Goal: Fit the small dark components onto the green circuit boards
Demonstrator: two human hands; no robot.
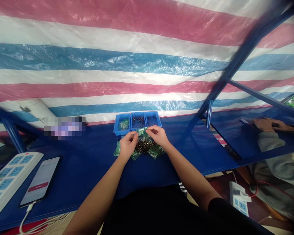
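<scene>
Between my two hands is a small clear plastic bag (142,131) with a green tint and pale marks. My left hand (128,143) pinches its left side, and my right hand (158,135) pinches its right side. Below them, a pile of small dark brown and brassy parts (145,147) lies on the blue table, with several similar green bags (155,151) around it. Just behind stands a blue three-part bin (122,131). Its left compartment has green bags, and the middle and right ones have small dark parts. What the parts are is too small to tell.
At left lie a phone (40,181) on a charging cable and a white power strip (14,176). Blue metal posts (209,112) frame the table against a striped tarp (112,62). At right, another person's hands (269,124) rest on a neighbouring table.
</scene>
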